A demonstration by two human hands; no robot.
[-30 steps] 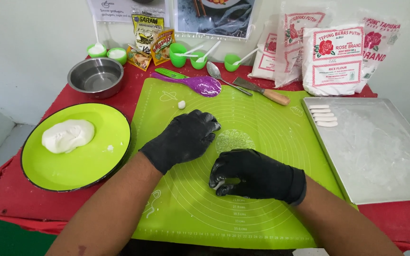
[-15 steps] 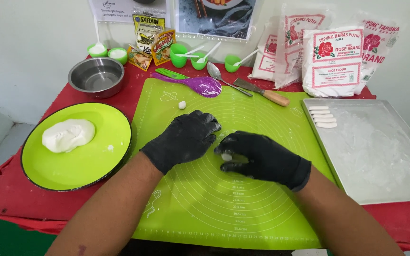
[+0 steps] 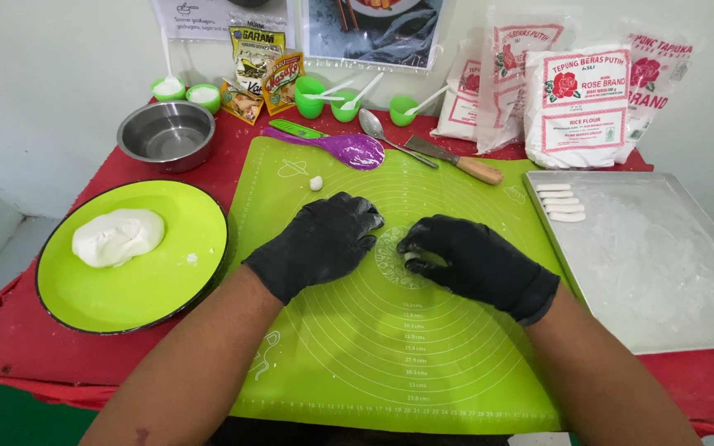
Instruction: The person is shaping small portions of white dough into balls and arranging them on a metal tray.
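Lying across the red table [image 3: 35, 347], the green silicone mat [image 3: 357, 363] is taking most of the view, and both gloved hands are resting near its middle, over the printed circles. The right hand [image 3: 477, 266] is the one on the work — it is curling over a small piece of white dough [image 3: 416, 259], which is showing only a little under the fingertips, pressed against the mat. The piece is looking pale, soft and short; its long axis seems to run left to right, but most of it is hidden. The left hand [image 3: 320, 241] is lying just beside, to the left, palm down, loosely bent and holding nothing. Well apart at the left, the green plate [image 3: 167, 281] is carrying the big dough lump [image 3: 117, 236]. At the right, the metal tray [image 3: 663, 272] is holding four finished white rolls [image 3: 562, 202] — all lying left to right.
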